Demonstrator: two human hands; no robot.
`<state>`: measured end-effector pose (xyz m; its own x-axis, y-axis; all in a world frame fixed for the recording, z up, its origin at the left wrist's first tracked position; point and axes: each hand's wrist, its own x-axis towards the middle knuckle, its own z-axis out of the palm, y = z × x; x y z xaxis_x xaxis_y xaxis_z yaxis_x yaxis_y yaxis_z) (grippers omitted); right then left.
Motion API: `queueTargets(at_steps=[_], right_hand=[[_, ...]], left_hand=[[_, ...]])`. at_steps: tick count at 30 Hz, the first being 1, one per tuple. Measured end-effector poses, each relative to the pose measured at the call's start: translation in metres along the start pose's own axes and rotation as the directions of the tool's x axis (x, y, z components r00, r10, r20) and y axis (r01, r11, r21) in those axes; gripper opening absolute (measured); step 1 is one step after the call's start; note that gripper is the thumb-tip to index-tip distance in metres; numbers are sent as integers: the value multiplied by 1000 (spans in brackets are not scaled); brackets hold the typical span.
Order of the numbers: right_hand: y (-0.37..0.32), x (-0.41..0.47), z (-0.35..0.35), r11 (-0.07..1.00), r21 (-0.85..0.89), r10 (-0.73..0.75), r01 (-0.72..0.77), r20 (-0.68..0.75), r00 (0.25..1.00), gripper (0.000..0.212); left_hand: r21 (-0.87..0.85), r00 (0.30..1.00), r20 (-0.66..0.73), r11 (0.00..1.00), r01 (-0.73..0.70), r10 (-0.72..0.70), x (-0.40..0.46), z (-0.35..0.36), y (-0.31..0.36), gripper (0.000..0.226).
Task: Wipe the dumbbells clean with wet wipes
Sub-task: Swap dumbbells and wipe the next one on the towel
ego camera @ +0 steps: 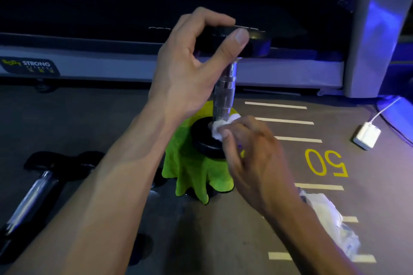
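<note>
A dumbbell (224, 89) with a chrome handle and black round heads stands upright on a lime-green cloth (192, 176) on the floor. My left hand (192, 67) grips its upper black head from above, thumb and fingers around the rim. My right hand (252, 156) presses a crumpled white wet wipe (218, 128) against the base of the handle, on top of the lower head (205, 138). A second dumbbell (33, 194) lies on the floor at the left, its near head cut off by the frame edge.
A treadmill (134, 51) runs across the back, with a grey upright post (366, 29) at the right. A white charger (366, 134) with its cable lies on the floor at the right. A crumpled wipe pack (330, 219) lies near my right forearm. White lines and "50" mark the floor.
</note>
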<state>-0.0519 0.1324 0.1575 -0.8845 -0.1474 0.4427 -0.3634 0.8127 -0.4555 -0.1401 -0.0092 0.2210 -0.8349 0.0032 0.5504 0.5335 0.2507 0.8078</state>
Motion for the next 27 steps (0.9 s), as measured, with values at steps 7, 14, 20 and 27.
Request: queueTargets(at_steps=[7, 14, 20, 27], right_hand=[[-8, 3, 29, 999, 31, -22, 22, 6, 1000, 29], [11, 26, 2, 998, -51, -36, 38, 44, 998, 18], [-1, 64, -12, 985, -110, -157, 133, -247, 956, 6], [-1, 44, -1, 987, -154, -37, 45, 56, 998, 18]], left_hand=[[25, 999, 29, 999, -26, 26, -2, 9, 8, 22], [35, 998, 64, 999, 2, -4, 3, 4, 7, 26], [44, 999, 38, 999, 0, -1, 6, 3, 5, 26], [19, 999, 36, 1000, 12, -13, 5, 5, 6, 26]])
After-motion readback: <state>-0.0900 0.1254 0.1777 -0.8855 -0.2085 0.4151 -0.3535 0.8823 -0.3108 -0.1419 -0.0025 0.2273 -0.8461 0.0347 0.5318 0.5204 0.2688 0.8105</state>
